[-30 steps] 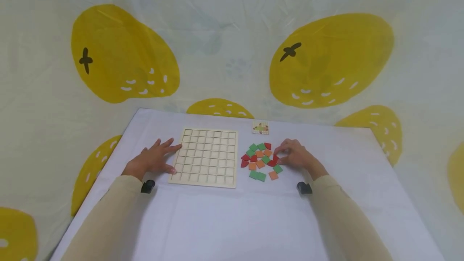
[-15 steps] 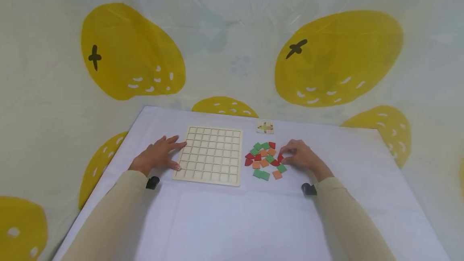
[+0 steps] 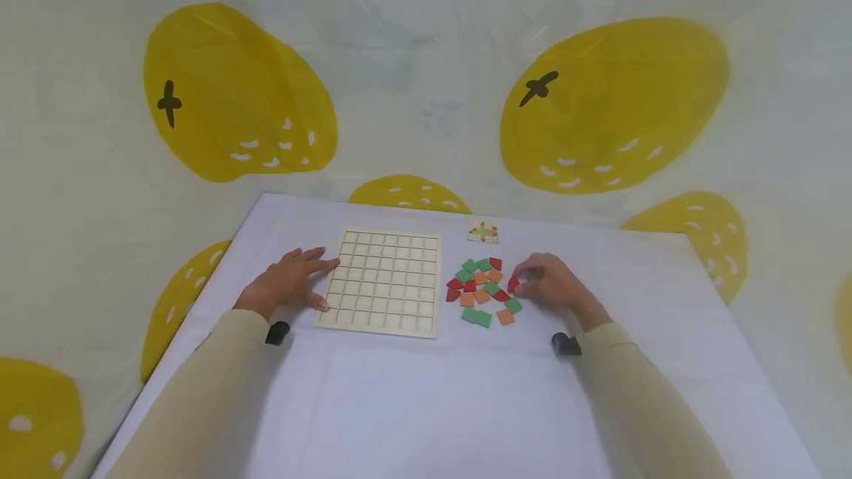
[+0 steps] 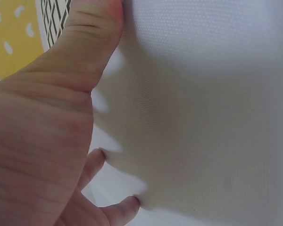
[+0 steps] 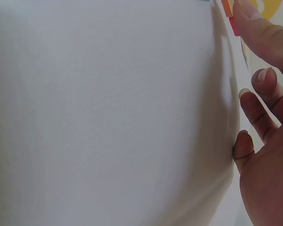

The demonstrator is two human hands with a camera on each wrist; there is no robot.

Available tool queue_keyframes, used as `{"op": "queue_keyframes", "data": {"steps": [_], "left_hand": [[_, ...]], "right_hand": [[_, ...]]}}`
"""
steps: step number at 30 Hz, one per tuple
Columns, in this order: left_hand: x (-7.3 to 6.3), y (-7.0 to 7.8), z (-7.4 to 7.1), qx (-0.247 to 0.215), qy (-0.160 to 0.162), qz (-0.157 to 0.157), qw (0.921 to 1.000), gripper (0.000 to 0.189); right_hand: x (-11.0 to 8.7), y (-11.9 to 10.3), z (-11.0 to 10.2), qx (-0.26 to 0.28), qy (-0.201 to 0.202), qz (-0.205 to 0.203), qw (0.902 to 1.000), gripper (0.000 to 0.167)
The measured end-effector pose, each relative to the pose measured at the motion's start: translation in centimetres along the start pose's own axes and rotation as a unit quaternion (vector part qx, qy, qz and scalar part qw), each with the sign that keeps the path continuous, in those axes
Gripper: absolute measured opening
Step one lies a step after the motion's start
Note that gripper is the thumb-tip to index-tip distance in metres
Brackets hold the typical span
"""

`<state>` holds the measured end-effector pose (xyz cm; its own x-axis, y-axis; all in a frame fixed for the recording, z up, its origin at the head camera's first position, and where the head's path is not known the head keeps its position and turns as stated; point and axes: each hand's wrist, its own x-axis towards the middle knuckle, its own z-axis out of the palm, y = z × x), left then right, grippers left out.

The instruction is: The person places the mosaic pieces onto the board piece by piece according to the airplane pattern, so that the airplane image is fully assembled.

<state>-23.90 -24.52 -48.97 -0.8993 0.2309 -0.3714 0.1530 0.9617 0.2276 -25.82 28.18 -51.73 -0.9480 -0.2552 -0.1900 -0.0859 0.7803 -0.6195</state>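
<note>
A pale wooden board (image 3: pixel 381 284) with a square grid lies flat on the white table. My left hand (image 3: pixel 286 283) is spread at the board's left side, with thumb and index fingertip at its edge. In the left wrist view the left hand's thumb (image 4: pixel 96 33) reaches toward the grid, and other fingertips rest on the cloth. To the right of the board lies a loose group of small tiles: green squares (image 3: pixel 476 317), orange squares (image 3: pixel 505 317) and red round-edged tiles (image 3: pixel 454 295). At the group's right side my right hand (image 3: pixel 549 281) pinches a red tile (image 3: pixel 513 284) between thumb and finger.
Behind the tiles lies a small pattern card (image 3: pixel 482 230), showing a coloured design on a grid. The white-covered table (image 3: pixel 413 398) ends at the back against a hanging cloth (image 3: pixel 413 94) printed with yellow fruit.
The red tile in my right hand now stands slightly apart from the neighbouring red tile. My left hand stays at the board's edge. The head view has shifted slightly.
</note>
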Motion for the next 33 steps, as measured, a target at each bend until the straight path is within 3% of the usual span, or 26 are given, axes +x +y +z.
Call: {"op": "queue_keyframes", "data": {"steps": [8, 15, 21, 27, 33], "left_hand": [[-0.1, 0.0, 0.2, 0.002, -0.004, -0.001, 1.0, 0.102], [0.1, 0.0, 0.1, 0.003, -0.005, 0.0, 1.0, 0.103], [0.3, -0.1, 0.0, 0.002, -0.012, -0.011, 0.9999, 0.104], [0.0, 0.0, -0.4, -0.004, -0.015, -0.013, 0.9998, 0.104], [-0.1, -0.1, -0.5, -0.005, -0.019, -0.011, 0.9997, 0.104]], "right_hand": [[0.0, -1.1, 0.3, 0.018, -0.011, 0.044, 0.9988, 0.032], [0.4, -2.3, 0.1, 0.013, 0.003, 0.037, 0.9992, 0.029], [0.7, -3.7, 0.2, 0.03, -0.003, 0.049, 0.9983, 0.035], [1.0, -4.8, 0.6, 0.039, -0.005, 0.036, 0.9986, 0.034], [1.4, -5.7, 1.2, 0.046, -0.007, 0.059, 0.9971, 0.04]]}}
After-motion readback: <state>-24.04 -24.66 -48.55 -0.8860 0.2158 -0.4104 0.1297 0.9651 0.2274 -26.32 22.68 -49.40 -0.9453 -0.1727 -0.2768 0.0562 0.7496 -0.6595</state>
